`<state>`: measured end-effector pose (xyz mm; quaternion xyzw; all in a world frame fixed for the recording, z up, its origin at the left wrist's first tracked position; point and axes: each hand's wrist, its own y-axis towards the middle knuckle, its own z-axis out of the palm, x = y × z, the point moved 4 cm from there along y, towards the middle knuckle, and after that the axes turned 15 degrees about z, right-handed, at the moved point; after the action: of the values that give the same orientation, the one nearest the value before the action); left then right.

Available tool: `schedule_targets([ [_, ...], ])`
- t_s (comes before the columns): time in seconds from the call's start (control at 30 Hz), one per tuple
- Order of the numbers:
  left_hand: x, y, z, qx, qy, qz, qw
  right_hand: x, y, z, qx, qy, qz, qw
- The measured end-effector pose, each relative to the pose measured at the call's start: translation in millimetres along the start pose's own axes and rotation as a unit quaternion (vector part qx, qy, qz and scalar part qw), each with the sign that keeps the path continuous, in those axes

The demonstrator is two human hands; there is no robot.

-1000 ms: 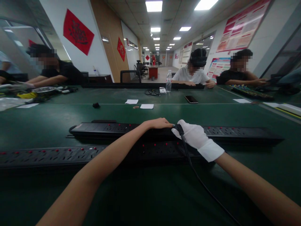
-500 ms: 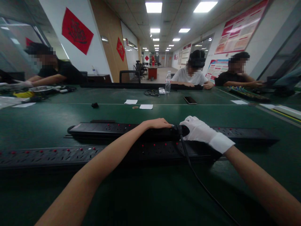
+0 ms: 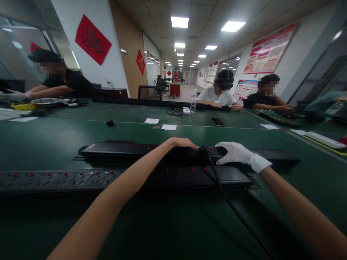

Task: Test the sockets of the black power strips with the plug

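Two long black power strips with small red lights lie across the green table. My bare left hand [image 3: 184, 143] reaches over the rear power strip [image 3: 108, 148], its fingertips closed at a black plug [image 3: 204, 150] that sits on that strip; the underside of the fingers is hidden. From the plug a black cable [image 3: 230, 202] runs toward me. To the right of the plug, my white-gloved right hand [image 3: 236, 154] straddles the rear strip, fingers at its far edge and thumb at its near edge. The front power strip [image 3: 54, 180] lies nearer me, partly under my left forearm.
Beyond the strips lie a small black piece [image 3: 110, 123], white paper slips [image 3: 169, 127], a phone [image 3: 217, 122], a coiled cable [image 3: 175, 112] and a water bottle [image 3: 193, 101]. Several people sit around the table. A metal dish [image 3: 46, 101] stands at the far left.
My right hand has moved slightly right, away from the plug, and its thumb and fingers have spread apart. The left hand stays at the plug. The view has shifted slightly.
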<state>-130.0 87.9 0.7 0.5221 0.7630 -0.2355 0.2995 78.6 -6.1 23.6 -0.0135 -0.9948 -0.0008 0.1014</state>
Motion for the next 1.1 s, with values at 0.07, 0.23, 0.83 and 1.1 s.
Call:
schedule_targets([
  [0.07,0.1,2.0,-1.5,-0.014,0.019,0.009,1.000,-6.1,3.7,-2.6,-0.005,0.004,0.005,1.000],
  [0.23,0.0,9.2,0.2,-0.073,0.084,0.017,0.994,-25.1,10.8,-10.3,0.001,0.002,0.017,1.000],
  [0.83,24.5,-1.1,-12.7,-0.065,0.069,0.044,0.995,56.7,4.3,4.6,-0.177,-0.076,-0.060,0.979],
  [1.1,23.4,-1.6,-11.1,-0.059,0.057,0.058,0.995,47.9,11.7,12.6,-0.255,-0.074,-0.016,0.964],
])
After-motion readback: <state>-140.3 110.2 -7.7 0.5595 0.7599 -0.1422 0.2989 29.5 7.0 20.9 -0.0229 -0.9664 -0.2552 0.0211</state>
